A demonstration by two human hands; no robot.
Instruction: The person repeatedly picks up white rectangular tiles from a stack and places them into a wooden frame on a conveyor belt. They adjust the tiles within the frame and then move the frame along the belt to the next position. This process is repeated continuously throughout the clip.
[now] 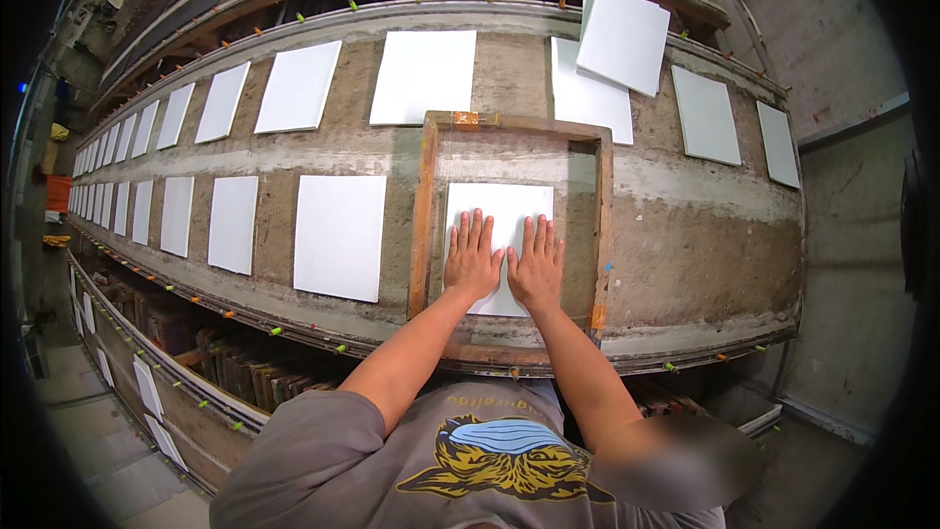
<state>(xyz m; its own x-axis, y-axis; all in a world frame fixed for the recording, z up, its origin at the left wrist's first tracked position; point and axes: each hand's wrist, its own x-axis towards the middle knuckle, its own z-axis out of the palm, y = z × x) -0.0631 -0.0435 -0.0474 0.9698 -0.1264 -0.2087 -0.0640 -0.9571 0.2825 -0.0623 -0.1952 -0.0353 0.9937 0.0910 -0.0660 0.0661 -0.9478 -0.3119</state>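
Observation:
My left hand (472,257) and my right hand (535,263) lie side by side, palms down with fingers stretched out, over a white rectangular sheet (499,198). A worn wooden frame (427,196) with orange tape patches surrounds this sheet on the long table. The frame looks like a printing screen; whether thin mesh lies between my palms and the sheet, I cannot tell. My thumbs nearly meet at the sheet's middle. Neither hand holds anything. Just left of the frame lies another white sheet (340,235).
Two rows of white sheets (299,86) run along the stained table (700,264) toward the far left. At the back right, one sheet (627,37) overlaps another (589,103) at an angle. Small green and orange pegs line the table rails. Stacked frames (259,362) stand below the near edge.

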